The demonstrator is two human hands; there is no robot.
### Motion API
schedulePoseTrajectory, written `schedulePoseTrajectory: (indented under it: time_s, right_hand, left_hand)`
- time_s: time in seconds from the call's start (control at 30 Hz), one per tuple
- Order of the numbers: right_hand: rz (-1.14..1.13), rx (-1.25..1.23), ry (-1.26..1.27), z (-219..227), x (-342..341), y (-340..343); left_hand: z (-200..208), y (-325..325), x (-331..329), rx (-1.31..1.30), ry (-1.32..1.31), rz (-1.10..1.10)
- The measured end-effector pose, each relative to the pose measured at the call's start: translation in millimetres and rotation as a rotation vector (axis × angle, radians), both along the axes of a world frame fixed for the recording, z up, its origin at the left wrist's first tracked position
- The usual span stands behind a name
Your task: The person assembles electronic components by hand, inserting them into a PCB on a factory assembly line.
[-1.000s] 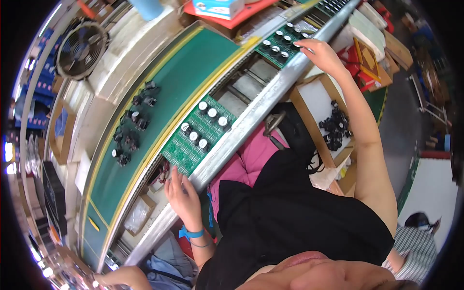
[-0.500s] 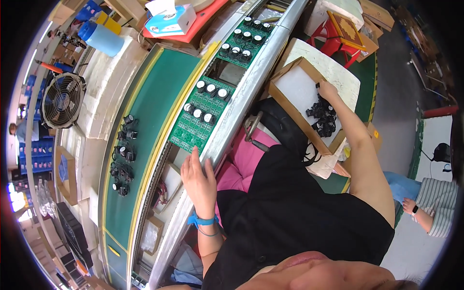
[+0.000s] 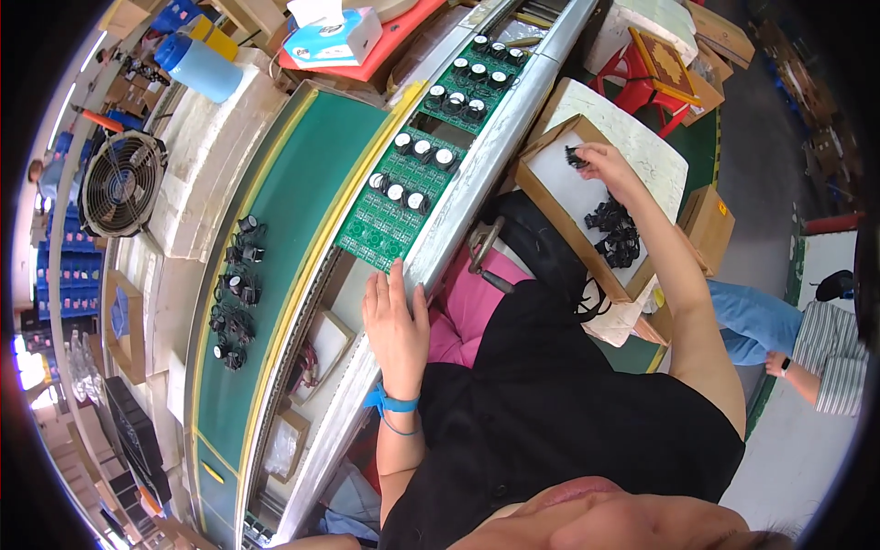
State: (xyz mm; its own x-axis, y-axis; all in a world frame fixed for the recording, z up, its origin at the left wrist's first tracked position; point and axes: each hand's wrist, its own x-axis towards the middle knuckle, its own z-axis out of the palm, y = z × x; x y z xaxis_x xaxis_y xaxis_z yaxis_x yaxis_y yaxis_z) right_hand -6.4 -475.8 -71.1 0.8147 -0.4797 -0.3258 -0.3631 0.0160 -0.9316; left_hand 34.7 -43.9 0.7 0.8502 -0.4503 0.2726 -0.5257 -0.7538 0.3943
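Note:
My left hand [image 3: 396,321] lies flat on the metal rail [image 3: 458,211], fingertips touching the near edge of a green circuit board [image 3: 396,202] that carries black capacitors. A second such board [image 3: 469,87] lies further along the track. My right hand [image 3: 607,165] reaches into a shallow cardboard tray [image 3: 550,183] beside me and pinches a small black component at its far end. A heap of black components [image 3: 612,229] lies in the same tray.
A green conveyor belt [image 3: 293,229] with several loose black parts [image 3: 234,293] runs beyond the rail. A fan [image 3: 119,183], a blue jug [image 3: 197,66] and a tissue box on a red tray [image 3: 335,32] stand beyond it. Another person [image 3: 807,344] sits at right.
My right hand has moved from the far board on the rail to the cardboard tray and closed on a component. My left hand slid up to the board's edge.

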Motion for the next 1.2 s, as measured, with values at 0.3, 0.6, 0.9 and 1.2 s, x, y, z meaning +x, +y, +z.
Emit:
schedulePoseTrajectory:
  time_s: [0.3, 0.6, 0.9, 1.2]
  right_hand:
    - [0.556, 0.257, -0.157, 106.0, 12.2, 166.4]
    - [0.915, 0.119, -0.224, 104.4, 27.8, 227.8]
    - [1.019, -0.307, -0.393, 126.5, 45.0, 262.9]
    - [1.156, -0.649, -0.416, 134.1, 86.6, 262.4]
  left_hand:
    - [16.2, -12.0, -13.9, -0.53, 0.29, -0.007]
    - [4.8, 1.8, -23.9, -1.306, 0.855, -0.099]
    - [3.0, 12.9, -18.4, -1.576, 1.089, -0.017]
    - [1.9, 28.1, -7.0, -0.827, 0.399, 0.173]
